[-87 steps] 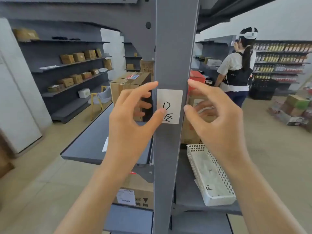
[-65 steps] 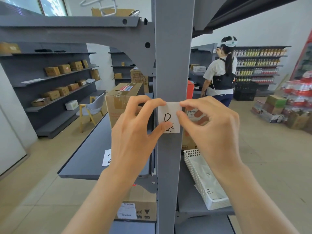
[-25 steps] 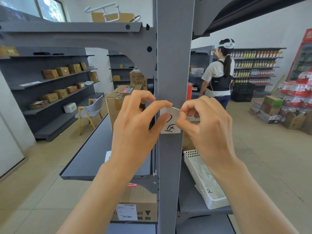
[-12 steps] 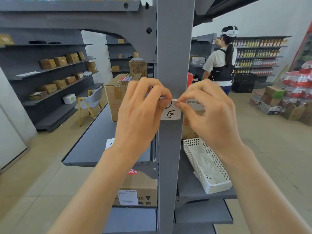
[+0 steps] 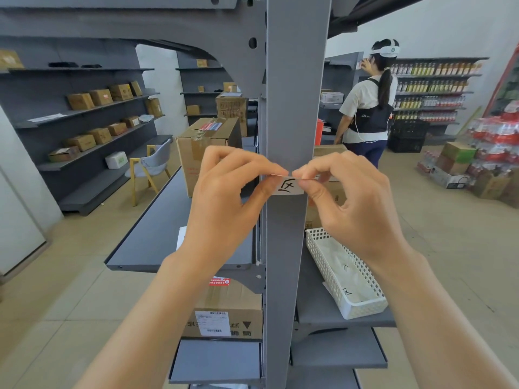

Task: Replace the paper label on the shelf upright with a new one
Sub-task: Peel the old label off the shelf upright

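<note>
A grey shelf upright (image 5: 295,80) rises straight ahead. On it sits a white paper label (image 5: 289,187) with black handwriting, its upper half peeled forward and down so only the lower character shows. My left hand (image 5: 224,197) pinches the label's peeled top edge from the left. My right hand (image 5: 354,197) pinches the same edge from the right. The fingertips of both hands nearly touch in front of the upright. The label's bottom part still lies against the metal.
A white perforated basket (image 5: 351,310) holding paper slips with handwriting rests on the shelf at the right. Cardboard boxes (image 5: 207,147) stand on the left shelf and below. A person (image 5: 368,108) stands at the back right by stocked shelves.
The label lay flat on the upright at first. Both hands took hold of its top corners and have peeled the upper half down, hiding the top character.
</note>
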A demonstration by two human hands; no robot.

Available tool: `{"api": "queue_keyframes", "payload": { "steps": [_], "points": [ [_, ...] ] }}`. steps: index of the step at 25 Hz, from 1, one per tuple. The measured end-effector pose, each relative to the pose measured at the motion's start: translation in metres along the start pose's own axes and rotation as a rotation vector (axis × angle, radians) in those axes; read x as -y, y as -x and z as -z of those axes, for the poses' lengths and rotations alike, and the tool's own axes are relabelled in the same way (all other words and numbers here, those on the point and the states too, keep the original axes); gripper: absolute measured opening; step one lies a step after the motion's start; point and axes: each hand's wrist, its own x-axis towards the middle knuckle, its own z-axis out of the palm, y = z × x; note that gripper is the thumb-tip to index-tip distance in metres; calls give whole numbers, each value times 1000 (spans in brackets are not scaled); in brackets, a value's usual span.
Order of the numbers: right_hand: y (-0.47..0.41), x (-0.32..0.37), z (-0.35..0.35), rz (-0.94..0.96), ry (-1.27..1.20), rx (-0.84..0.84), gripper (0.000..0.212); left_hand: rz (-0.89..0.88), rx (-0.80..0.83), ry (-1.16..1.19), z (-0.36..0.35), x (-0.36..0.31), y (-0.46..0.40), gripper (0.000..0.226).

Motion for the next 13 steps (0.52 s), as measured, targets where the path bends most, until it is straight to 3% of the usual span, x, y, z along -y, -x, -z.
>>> {"api": "queue_keyframes", "payload": {
  "steps": [5, 11, 13],
  "points": [
    [3, 6, 3, -31, -103, -7, 7, 35, 62, 77, 1, -3, 4, 20],
    [-9, 26, 20, -163, -387, -118, 11, 46, 82, 211, 4, -12, 8, 72],
    [-15, 27, 25, -225, -425, -115, 21, 59, 72, 255, 5, -13, 8, 78]
  ]
}}
